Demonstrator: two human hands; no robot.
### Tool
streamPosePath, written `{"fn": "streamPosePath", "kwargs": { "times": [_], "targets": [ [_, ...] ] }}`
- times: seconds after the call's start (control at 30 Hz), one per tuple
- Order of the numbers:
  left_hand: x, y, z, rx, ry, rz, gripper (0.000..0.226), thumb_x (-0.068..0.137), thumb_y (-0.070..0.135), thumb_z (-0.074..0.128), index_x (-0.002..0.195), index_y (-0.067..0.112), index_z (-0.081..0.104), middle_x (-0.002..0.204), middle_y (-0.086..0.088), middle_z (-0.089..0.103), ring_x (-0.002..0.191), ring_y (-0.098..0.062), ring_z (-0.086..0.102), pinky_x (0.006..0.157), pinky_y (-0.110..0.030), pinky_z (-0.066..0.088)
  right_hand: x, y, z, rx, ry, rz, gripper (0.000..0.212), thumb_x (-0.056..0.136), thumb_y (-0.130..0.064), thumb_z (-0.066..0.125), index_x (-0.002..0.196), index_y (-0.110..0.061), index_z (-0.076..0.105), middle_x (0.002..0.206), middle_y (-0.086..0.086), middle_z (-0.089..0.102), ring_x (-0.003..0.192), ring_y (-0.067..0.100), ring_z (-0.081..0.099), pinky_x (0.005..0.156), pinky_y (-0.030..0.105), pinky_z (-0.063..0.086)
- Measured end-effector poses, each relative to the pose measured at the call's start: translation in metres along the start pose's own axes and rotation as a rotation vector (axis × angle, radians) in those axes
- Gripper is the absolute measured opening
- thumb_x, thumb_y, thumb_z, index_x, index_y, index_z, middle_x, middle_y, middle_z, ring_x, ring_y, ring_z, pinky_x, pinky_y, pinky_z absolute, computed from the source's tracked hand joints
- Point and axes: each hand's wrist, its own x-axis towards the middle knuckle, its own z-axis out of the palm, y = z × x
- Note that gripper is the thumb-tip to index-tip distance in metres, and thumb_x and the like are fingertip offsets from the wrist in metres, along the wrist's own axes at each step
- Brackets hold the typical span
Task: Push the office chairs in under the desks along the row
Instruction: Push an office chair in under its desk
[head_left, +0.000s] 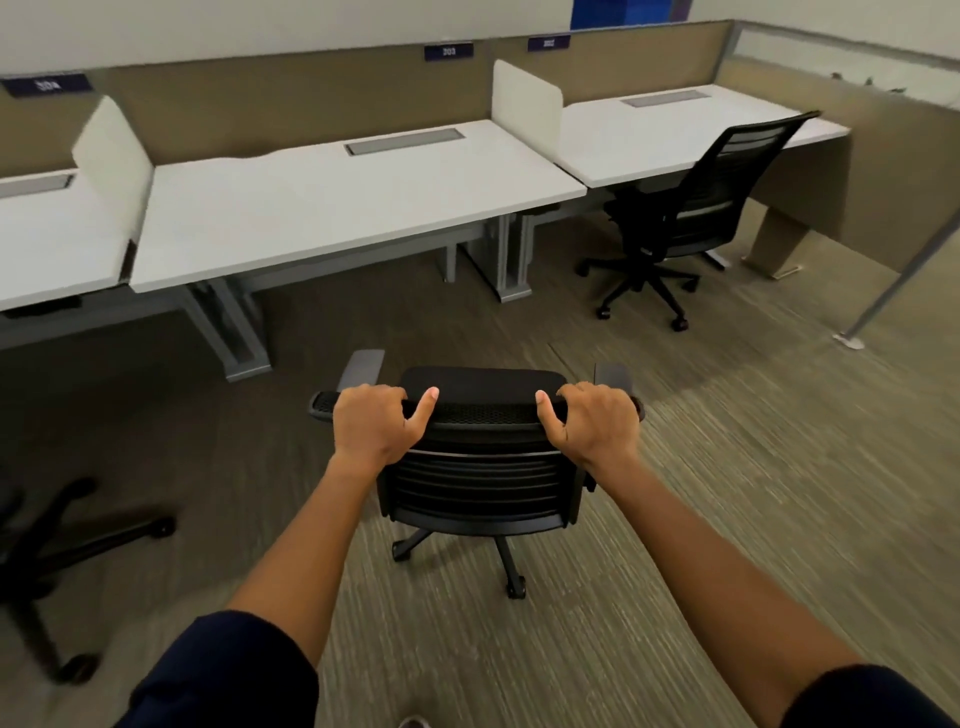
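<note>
A black office chair (480, 483) stands on the carpet in front of me, its back toward me, some way short of the middle white desk (332, 208). My left hand (376, 428) grips the left end of the backrest's top edge. My right hand (592, 426) grips the right end. A second black chair (691, 208) sits partly under the right desk (675, 135). The star base of a third chair (57, 551) shows at the left edge, away from the left desk (47, 244).
White divider panels (524, 98) separate the desks, and grey metal desk legs (234, 327) stand beneath them. A tan partition wall runs behind the row and turns at the right. A slanted metal pole (893, 280) meets the floor at the right.
</note>
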Motion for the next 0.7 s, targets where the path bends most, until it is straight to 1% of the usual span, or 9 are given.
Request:
{"fn": "streamPosePath", "kwargs": {
  "times": [0.07, 0.17, 0.27, 0.4, 0.5, 0.57, 0.63, 0.7],
  "targets": [
    [0.022, -0.002, 0.008, 0.014, -0.016, -0.003, 0.077, 0.095, 0.068, 0.025, 0.044, 0.015, 0.049, 0.039, 0.002, 0.039, 0.038, -0.018, 0.039, 0.048, -0.029, 0.023, 0.022, 0.003, 0.008, -0.011, 0.023, 0.009, 0.084, 0.099, -0.065, 0.012, 0.062, -0.012, 0.066, 0.051, 0.002, 0.055, 0.046, 0.023, 0.049, 0.050, 0.036, 0.043],
    [0.055, -0.010, 0.021, 0.030, -0.017, -0.014, 0.076, 0.095, 0.068, 0.024, 0.044, 0.017, 0.051, 0.040, 0.004, 0.040, 0.038, -0.017, 0.039, 0.050, -0.030, 0.025, 0.057, 0.003, 0.020, 0.001, 0.067, 0.005, 0.075, 0.099, -0.061, 0.025, 0.054, -0.012, 0.060, 0.045, 0.001, 0.047, 0.042, 0.022, 0.043, 0.048, 0.035, 0.041],
    [0.091, -0.024, 0.034, 0.020, -0.020, -0.028, 0.076, 0.095, 0.067, 0.024, 0.046, 0.018, 0.055, 0.041, 0.004, 0.043, 0.039, -0.017, 0.042, 0.053, -0.031, 0.037, 0.096, -0.003, 0.031, 0.007, 0.083, 0.000, 0.074, 0.098, -0.062, 0.025, 0.055, -0.013, 0.059, 0.046, 0.000, 0.048, 0.042, 0.021, 0.044, 0.047, 0.035, 0.042],
    [0.139, -0.053, 0.054, 0.025, -0.005, -0.048, 0.075, 0.095, 0.066, 0.025, 0.048, 0.016, 0.057, 0.041, 0.002, 0.045, 0.039, -0.018, 0.044, 0.054, -0.034, 0.043, 0.146, -0.019, 0.049, 0.021, 0.109, -0.008, 0.074, 0.098, -0.063, 0.024, 0.055, -0.014, 0.060, 0.046, -0.001, 0.049, 0.042, 0.020, 0.043, 0.044, 0.031, 0.037],
    [0.176, -0.078, 0.069, 0.040, -0.009, -0.054, 0.076, 0.095, 0.065, 0.025, 0.049, 0.015, 0.060, 0.041, 0.002, 0.045, 0.040, -0.018, 0.044, 0.055, -0.034, 0.044, 0.183, -0.035, 0.064, 0.022, 0.112, -0.012, 0.075, 0.097, -0.063, 0.023, 0.056, -0.014, 0.060, 0.047, -0.001, 0.049, 0.042, 0.020, 0.043, 0.045, 0.030, 0.035],
    [0.201, -0.093, 0.079, 0.049, -0.027, -0.053, 0.075, 0.095, 0.064, 0.026, 0.051, 0.015, 0.062, 0.042, 0.001, 0.047, 0.041, -0.018, 0.045, 0.055, -0.034, 0.043, 0.209, -0.045, 0.075, 0.018, 0.091, -0.005, 0.075, 0.097, -0.064, 0.022, 0.057, -0.014, 0.061, 0.048, -0.001, 0.049, 0.044, 0.019, 0.045, 0.047, 0.031, 0.037],
    [0.226, -0.107, 0.088, 0.041, -0.049, -0.051, 0.075, 0.095, 0.064, 0.027, 0.053, 0.014, 0.063, 0.045, 0.001, 0.049, 0.045, -0.019, 0.048, 0.061, -0.036, 0.045, 0.235, -0.053, 0.087, 0.006, 0.068, 0.001, 0.075, 0.097, -0.064, 0.022, 0.059, -0.015, 0.063, 0.049, -0.002, 0.050, 0.047, 0.019, 0.047, 0.051, 0.034, 0.042],
    [0.246, -0.117, 0.095, 0.016, -0.066, -0.047, 0.073, 0.096, 0.065, 0.027, 0.055, 0.014, 0.061, 0.050, 0.001, 0.050, 0.052, -0.019, 0.051, 0.071, -0.039, 0.047, 0.259, -0.059, 0.096, -0.006, 0.048, -0.005, 0.075, 0.098, -0.064, 0.020, 0.060, -0.015, 0.063, 0.050, -0.003, 0.050, 0.048, 0.019, 0.047, 0.054, 0.035, 0.044]
  ]
}}
